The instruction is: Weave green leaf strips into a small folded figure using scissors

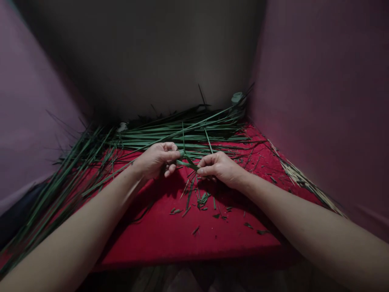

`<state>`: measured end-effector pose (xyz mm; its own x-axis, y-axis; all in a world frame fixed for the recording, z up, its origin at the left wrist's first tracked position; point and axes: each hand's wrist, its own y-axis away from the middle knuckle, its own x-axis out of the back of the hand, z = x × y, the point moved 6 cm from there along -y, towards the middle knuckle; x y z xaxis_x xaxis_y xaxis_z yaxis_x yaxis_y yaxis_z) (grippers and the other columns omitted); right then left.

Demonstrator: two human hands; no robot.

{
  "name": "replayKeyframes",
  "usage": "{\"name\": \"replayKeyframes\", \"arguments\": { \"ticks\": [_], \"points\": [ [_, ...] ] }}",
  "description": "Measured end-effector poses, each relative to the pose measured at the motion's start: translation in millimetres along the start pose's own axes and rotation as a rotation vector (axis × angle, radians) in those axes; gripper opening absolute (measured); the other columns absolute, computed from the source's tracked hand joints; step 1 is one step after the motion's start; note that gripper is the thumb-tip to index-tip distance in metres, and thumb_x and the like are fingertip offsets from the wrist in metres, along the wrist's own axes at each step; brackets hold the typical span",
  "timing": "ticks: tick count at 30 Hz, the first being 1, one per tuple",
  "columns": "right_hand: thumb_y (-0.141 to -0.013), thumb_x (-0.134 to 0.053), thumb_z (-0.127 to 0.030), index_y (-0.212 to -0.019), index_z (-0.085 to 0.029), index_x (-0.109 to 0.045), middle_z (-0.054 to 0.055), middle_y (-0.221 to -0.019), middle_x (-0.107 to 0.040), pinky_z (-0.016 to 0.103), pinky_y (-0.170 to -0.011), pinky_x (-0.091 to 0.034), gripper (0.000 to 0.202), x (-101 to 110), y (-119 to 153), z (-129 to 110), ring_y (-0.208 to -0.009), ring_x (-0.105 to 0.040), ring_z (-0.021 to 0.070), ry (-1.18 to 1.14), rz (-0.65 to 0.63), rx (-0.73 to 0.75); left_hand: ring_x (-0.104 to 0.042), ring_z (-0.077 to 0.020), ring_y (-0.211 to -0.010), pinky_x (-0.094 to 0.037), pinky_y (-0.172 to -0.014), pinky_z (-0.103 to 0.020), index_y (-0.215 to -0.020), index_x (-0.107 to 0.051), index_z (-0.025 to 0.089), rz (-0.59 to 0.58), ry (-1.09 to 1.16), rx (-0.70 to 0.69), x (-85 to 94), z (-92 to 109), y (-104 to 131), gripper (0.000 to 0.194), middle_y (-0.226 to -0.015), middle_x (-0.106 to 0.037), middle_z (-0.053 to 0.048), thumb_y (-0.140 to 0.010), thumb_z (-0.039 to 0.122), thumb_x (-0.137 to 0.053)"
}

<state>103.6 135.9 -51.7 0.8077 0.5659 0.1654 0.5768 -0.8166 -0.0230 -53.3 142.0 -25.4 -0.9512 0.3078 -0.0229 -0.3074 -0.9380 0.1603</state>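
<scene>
A folded green leaf strip is stretched between my two hands above the red cloth. My left hand pinches its left end between thumb and index finger, the other fingers curled loosely below. The right end is pinched by the thumb and index finger of my right hand. Thin leaf ends rise from the strip near both hands. Behind them, a heap of long green leaves lies across the back of the red cloth.
More long leaves hang over the left side. Cut scraps are scattered in front of my hands. Pale thin sticks lie along the right edge. A small whitish object is at the back right, another at the back left.
</scene>
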Motion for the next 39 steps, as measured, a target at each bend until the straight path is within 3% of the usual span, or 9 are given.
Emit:
{"name": "replayKeyframes", "arguments": {
  "ticks": [7, 15, 21, 26, 30, 35, 39],
  "points": [
    [-0.068, -0.061, -0.017, -0.062, -0.014, -0.058, -0.006, -0.046, -0.050, 0.020, -0.036, -0.023, 0.008, 0, -1, -1, -0.035, -0.033, 0.0034, 0.001, 0.006, 0.003, -0.050, -0.0096, -0.032, -0.038, -0.027, -0.016, -0.072, -0.050, 0.017, 0.052, -0.101, -0.066, -1.2, 4, 1, 0.021, -0.045, -0.052, 0.006, -0.068, 0.022, -0.070],
    [-0.067, -0.061, -0.018, -0.063, -0.014, -0.059, -0.005, -0.048, -0.052, 0.020, -0.036, -0.023, 0.006, -1, 0, 1, -0.036, -0.035, 0.0037, -0.007, -0.011, 0.006, -0.054, -0.0082, -0.040, -0.042, -0.036, -0.015, -0.081, -0.056, 0.014, -0.064, -0.251, -0.065, -7.3, 7, 4, 0.013, -0.055, -0.058, 0.002, -0.073, 0.020, -0.065],
    [-0.067, -0.060, -0.018, -0.062, -0.013, -0.058, -0.003, -0.049, -0.053, 0.019, -0.038, -0.026, 0.007, -4, 0, 1, -0.039, -0.039, 0.0046, -0.093, -0.009, -0.013, -0.056, -0.0086, -0.050, -0.043, -0.044, -0.017, -0.086, -0.058, 0.013, -0.172, -0.341, -0.057, -25.8, 0, 3, 0.020, -0.068, -0.064, -0.002, -0.070, 0.019, -0.068],
    [-0.066, -0.059, -0.016, -0.060, -0.012, -0.058, -0.004, -0.050, -0.051, 0.020, -0.042, -0.027, 0.007, 1, 0, -2, -0.042, -0.039, 0.0046, -0.090, 0.111, 0.041, -0.058, -0.0091, -0.058, -0.045, -0.051, -0.017, -0.088, -0.057, 0.014, -0.169, -0.262, -0.026, -34.6, -6, 3, 0.027, -0.073, -0.064, -0.002, -0.066, 0.014, -0.071],
    [-0.068, -0.059, -0.017, -0.061, -0.012, -0.058, -0.005, -0.049, -0.048, 0.020, -0.045, -0.028, 0.008, 6, 1, -6, -0.044, -0.037, 0.0042, -0.038, 0.199, 0.093, -0.062, -0.0141, -0.061, -0.049, -0.053, -0.023, -0.090, -0.055, 0.013, -0.243, -0.143, 0.016, -36.8, -8, 5, 0.021, -0.072, -0.065, -0.004, -0.071, 0.011, -0.065],
    [-0.068, -0.058, -0.015, -0.062, -0.012, -0.059, -0.005, -0.052, -0.048, 0.021, -0.051, -0.031, 0.007, 10, 1, -9, -0.050, -0.038, 0.0051, 0.064, 0.280, 0.142, -0.066, -0.0211, -0.066, -0.054, -0.059, -0.033, -0.091, -0.057, 0.010, -0.258, 0.041, 0.117, -35.6, -8, 8, 0.019, -0.075, -0.066, -0.009, -0.076, 0.021, -0.060],
    [-0.068, -0.058, -0.014, -0.061, -0.012, -0.059, -0.005, -0.053, -0.048, 0.022, -0.051, -0.030, 0.007, 11, 1, -10, -0.051, -0.038, 0.0054, 0.052, 0.289, 0.153, -0.065, -0.0206, -0.065, -0.055, -0.064, -0.035, -0.085, -0.060, 0.008, -0.272, 0.012, 0.099, -37.6, -7, 9, 0.023, -0.073, -0.067, -0.012, -0.079, 0.031, -0.058]
  ]
}}
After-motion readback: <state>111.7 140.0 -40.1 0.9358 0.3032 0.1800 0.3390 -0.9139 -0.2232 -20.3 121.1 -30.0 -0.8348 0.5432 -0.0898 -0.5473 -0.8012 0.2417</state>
